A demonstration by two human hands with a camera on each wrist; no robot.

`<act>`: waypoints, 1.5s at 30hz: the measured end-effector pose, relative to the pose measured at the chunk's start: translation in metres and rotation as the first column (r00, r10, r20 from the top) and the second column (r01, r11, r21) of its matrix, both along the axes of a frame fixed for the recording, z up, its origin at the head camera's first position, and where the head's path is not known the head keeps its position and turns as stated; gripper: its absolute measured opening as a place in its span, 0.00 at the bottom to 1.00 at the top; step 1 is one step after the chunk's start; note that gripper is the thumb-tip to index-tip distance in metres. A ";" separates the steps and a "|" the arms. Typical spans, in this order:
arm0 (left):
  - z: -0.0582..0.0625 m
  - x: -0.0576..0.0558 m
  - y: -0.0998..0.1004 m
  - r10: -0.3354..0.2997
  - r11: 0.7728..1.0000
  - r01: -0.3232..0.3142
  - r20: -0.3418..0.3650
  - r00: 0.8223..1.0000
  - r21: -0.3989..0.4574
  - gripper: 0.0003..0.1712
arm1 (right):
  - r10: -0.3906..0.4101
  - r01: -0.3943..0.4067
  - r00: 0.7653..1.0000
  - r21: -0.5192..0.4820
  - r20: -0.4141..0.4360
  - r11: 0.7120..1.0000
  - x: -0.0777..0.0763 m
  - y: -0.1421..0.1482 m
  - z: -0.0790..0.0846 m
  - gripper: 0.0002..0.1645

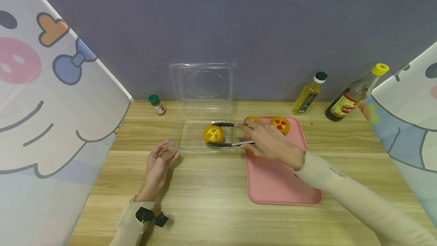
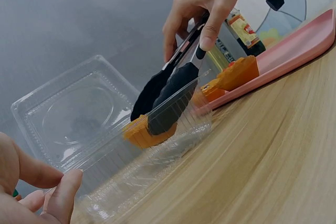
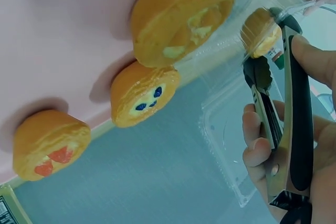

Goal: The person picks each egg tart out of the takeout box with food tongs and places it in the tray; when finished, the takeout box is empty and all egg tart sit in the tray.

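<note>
A clear plastic box [image 1: 191, 149] lies with its hinged lid [image 1: 205, 82] raised against the wall. My left hand [image 1: 160, 164] pinches the box's front left rim between thumb and forefinger. With my right hand [image 1: 269, 141] I hold black-tipped metal tongs [image 3: 299, 114], reaching in from the right. Between the tong heads, inside the box, is a small tart [image 1: 213, 134] with yellow topping. Whether it rests on the box floor, I cannot tell. On the pink tray [image 1: 283, 185] sit a red-topped tart [image 1: 280, 125], a blue-topped tart [image 3: 144, 95] and a yellow-topped tart [image 3: 181, 19], partly under my right hand in the head view.
A small green-capped spice jar [image 1: 157, 105] stands at the back left. At the back right are an oil bottle [image 1: 308, 96] and a dark sauce bottle [image 1: 351, 98] with a yellow cap. A grey wall [image 1: 273, 41] closes the wooden table's far side.
</note>
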State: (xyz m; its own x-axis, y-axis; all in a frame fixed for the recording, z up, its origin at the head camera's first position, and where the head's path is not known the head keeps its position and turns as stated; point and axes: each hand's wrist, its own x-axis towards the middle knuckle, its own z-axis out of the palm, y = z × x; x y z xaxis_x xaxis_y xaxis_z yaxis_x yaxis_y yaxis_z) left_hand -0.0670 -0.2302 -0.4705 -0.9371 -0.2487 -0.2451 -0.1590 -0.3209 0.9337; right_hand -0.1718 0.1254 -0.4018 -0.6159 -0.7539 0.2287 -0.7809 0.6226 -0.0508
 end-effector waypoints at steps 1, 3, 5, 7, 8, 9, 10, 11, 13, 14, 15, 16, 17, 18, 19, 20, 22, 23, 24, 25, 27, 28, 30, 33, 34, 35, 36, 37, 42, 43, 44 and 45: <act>0.000 0.000 0.000 0.001 1.000 -0.001 -0.001 1.000 0.001 0.33 | -0.001 0.001 1.000 -0.002 -0.006 1.000 0.001 0.001 -0.001 0.38; 0.000 0.000 0.000 0.004 1.000 -0.004 0.000 1.000 0.002 0.33 | -0.002 0.002 1.000 -0.001 -0.018 1.000 0.002 0.002 -0.001 0.39; 0.000 0.000 0.000 0.003 1.000 -0.003 0.001 1.000 0.002 0.33 | -0.004 0.004 1.000 -0.003 -0.027 1.000 0.003 0.003 -0.002 0.39; 0.000 0.000 0.000 0.001 1.000 -0.001 0.001 1.000 0.003 0.33 | -0.006 0.005 0.999 -0.008 -0.033 1.000 0.005 0.004 -0.001 0.40; 0.000 0.001 0.000 0.000 1.000 0.000 0.002 1.000 0.003 0.33 | -0.007 0.007 0.999 -0.013 -0.037 1.000 0.005 0.005 -0.001 0.40; 0.000 0.001 0.000 0.000 1.000 0.000 0.001 1.000 0.003 0.33 | -0.008 0.008 0.999 -0.018 -0.041 1.000 0.006 0.005 -0.001 0.41; 0.000 0.001 0.000 -0.001 1.000 0.001 0.000 1.000 0.004 0.33 | -0.009 0.008 0.999 -0.025 -0.042 1.000 0.007 0.006 0.000 0.41; 0.000 0.001 0.000 -0.001 1.000 0.001 -0.001 1.000 0.004 0.33 | -0.011 0.010 0.999 -0.030 -0.042 0.999 0.008 0.007 0.000 0.42; 0.000 0.001 0.000 -0.002 1.000 0.002 0.000 1.000 0.006 0.33 | -0.015 0.013 0.999 -0.040 -0.037 0.999 0.010 0.010 0.001 0.42; 0.000 0.001 0.000 -0.001 1.000 0.001 0.000 1.000 0.007 0.33 | -0.017 0.015 0.999 -0.044 -0.034 0.999 0.012 0.012 0.002 0.42; 0.000 0.001 0.000 0.001 1.000 -0.001 0.000 1.000 0.007 0.33 | -0.019 0.018 0.999 -0.050 -0.032 0.999 0.013 0.013 0.002 0.43; 0.001 0.001 0.001 0.001 1.000 -0.001 0.000 1.000 0.008 0.33 | -0.022 0.020 0.999 -0.055 -0.027 0.998 0.014 0.015 0.002 0.43; 0.001 0.000 0.001 0.001 1.000 -0.001 0.000 1.000 0.009 0.33 | -0.025 0.023 0.999 -0.061 -0.023 0.998 0.015 0.018 0.002 0.43; 0.001 0.000 0.001 0.002 1.000 -0.002 0.000 1.000 0.010 0.33 | -0.027 0.026 0.999 -0.068 -0.019 0.997 0.016 0.020 0.002 0.43; 0.001 0.000 0.001 0.002 1.000 -0.002 0.001 1.000 0.010 0.34 | -0.032 0.030 0.999 -0.075 -0.018 0.997 0.017 0.022 0.002 0.43; 0.002 0.000 0.002 0.004 1.000 -0.004 0.002 1.000 0.011 0.34 | -0.035 0.034 0.999 -0.083 -0.016 0.996 0.018 0.025 0.002 0.42; 0.002 0.000 0.002 0.005 1.000 -0.005 0.008 1.000 0.012 0.34 | -0.045 0.043 0.999 -0.097 -0.014 0.994 0.021 0.030 0.002 0.41; 0.002 0.000 0.002 0.005 1.000 -0.005 0.010 1.000 0.012 0.34 | -0.049 0.047 0.999 -0.104 -0.014 0.993 0.022 0.033 0.001 0.39; 0.002 0.000 0.002 0.005 1.000 -0.005 0.012 1.000 0.012 0.34 | -0.049 0.046 0.999 -0.112 -0.019 0.993 0.023 0.037 0.001 0.39; 0.002 0.001 0.002 0.004 1.000 -0.005 0.013 1.000 0.011 0.34 | -0.048 0.045 0.999 -0.117 -0.024 0.992 0.025 0.041 0.001 0.38; 0.002 0.001 0.002 0.003 1.000 -0.004 0.012 1.000 0.009 0.33 | -0.047 0.042 0.998 -0.131 -0.033 0.991 0.027 0.047 0.000 0.39; 0.002 0.001 0.002 0.002 1.000 -0.002 0.011 1.000 0.009 0.33 | -0.046 0.040 0.998 -0.137 -0.041 0.990 0.029 0.051 0.000 0.40; 0.002 0.001 0.002 -0.003 1.000 0.003 0.008 1.000 0.009 0.33 | -0.049 0.040 0.997 -0.144 -0.058 0.989 0.031 0.056 0.000 0.42; 0.001 0.001 0.002 -0.012 1.000 0.012 0.006 1.000 0.008 0.33 | -0.067 0.056 0.995 -0.154 -0.070 0.987 0.035 0.062 -0.001 0.44; 0.001 0.001 0.002 -0.014 1.000 0.014 0.005 1.000 0.006 0.33 | -0.077 0.065 0.994 -0.156 -0.072 0.986 0.036 0.064 -0.001 0.44; 0.001 0.001 0.002 -0.016 1.000 0.016 0.004 1.000 0.005 0.33 | -0.087 0.074 0.994 -0.158 -0.072 0.985 0.037 0.066 -0.001 0.44; 0.001 0.001 0.002 -0.016 1.000 0.016 0.004 1.000 0.005 0.33 | -0.095 0.083 0.993 -0.161 -0.071 0.983 0.038 0.068 -0.001 0.45; 0.001 0.002 0.002 -0.016 1.000 0.016 0.004 1.000 0.004 0.33 | -0.105 0.093 0.992 -0.163 -0.067 0.982 0.039 0.069 -0.001 0.45; 0.002 0.002 0.002 -0.009 1.000 0.009 0.012 1.000 0.007 0.33 | -0.150 0.139 0.987 -0.165 -0.057 0.977 0.044 0.079 0.002 0.45; 0.002 0.002 0.002 -0.008 1.000 0.008 0.014 1.000 0.007 0.33 | -0.156 0.146 0.986 -0.163 -0.053 0.976 0.046 0.082 0.002 0.46; 0.002 0.002 0.002 -0.008 1.000 0.008 0.016 1.000 0.006 0.33 | -0.161 0.151 0.985 -0.163 -0.053 0.975 0.047 0.084 0.003 0.46; 0.002 0.002 0.002 -0.008 1.000 0.008 0.016 1.000 0.006 0.33 | -0.168 0.158 0.985 -0.157 -0.051 0.975 0.048 0.087 0.003 0.46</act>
State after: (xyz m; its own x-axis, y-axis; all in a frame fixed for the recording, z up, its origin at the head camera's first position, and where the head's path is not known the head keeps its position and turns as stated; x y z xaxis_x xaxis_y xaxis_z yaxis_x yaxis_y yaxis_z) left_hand -0.0653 -0.2283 -0.4682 -0.9348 -0.2400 -0.2617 -0.1768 -0.3247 0.9291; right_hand -0.1239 0.2123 -0.3987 -0.7078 -0.5981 0.3758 -0.6745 0.7304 -0.1080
